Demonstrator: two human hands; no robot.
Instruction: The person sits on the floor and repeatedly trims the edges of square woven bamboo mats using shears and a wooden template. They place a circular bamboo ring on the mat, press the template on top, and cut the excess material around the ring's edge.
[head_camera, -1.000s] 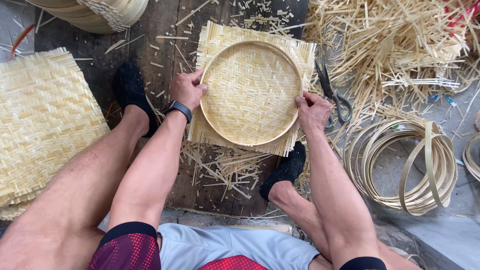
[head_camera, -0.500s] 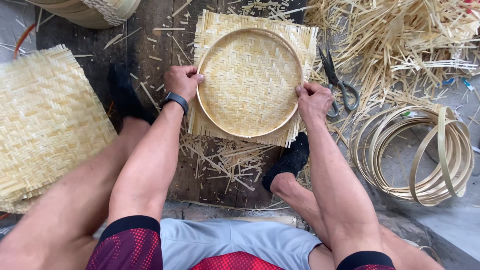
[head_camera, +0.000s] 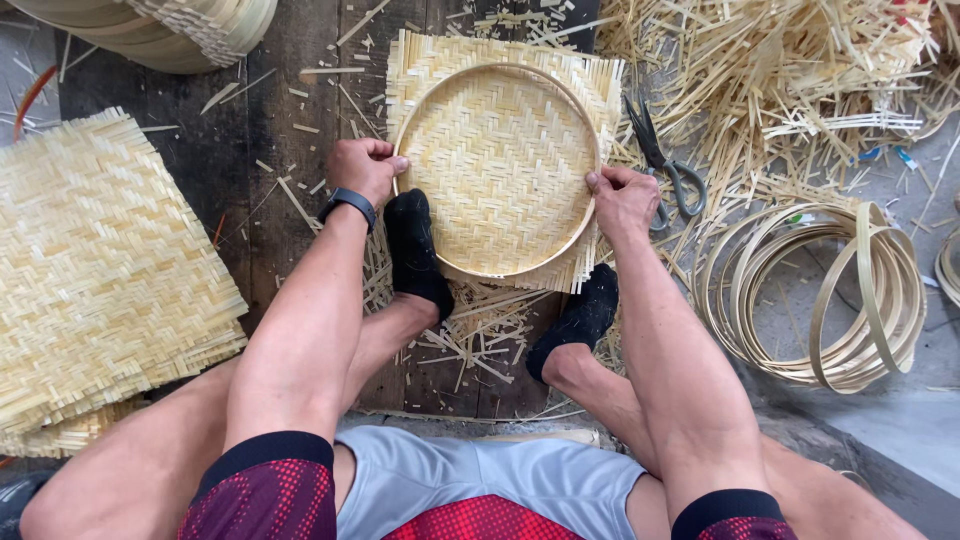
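Observation:
A square woven bamboo mat (head_camera: 440, 60) lies on a dark wooden board, pressed into a round bamboo hoop (head_camera: 570, 105) so that it forms a shallow tray. My left hand (head_camera: 364, 168), with a black band on the wrist, grips the hoop's left rim. Across from it, my right hand (head_camera: 622, 198) grips the right rim. Both of my feet in black socks rest at the tray's near edge, the left foot (head_camera: 414, 250) on the rim and the right foot (head_camera: 578, 318) just below it.
A stack of flat woven mats (head_camera: 95, 270) lies at the left. Scissors (head_camera: 662, 165) rest right of the tray. Coiled bamboo hoops (head_camera: 835, 300) lie at the right, loose bamboo strips (head_camera: 790, 70) at the top right, finished trays (head_camera: 180, 30) at the top left.
My left foot has moved from the left of the tray onto its near left rim. Both hands have stayed on the hoop's rim.

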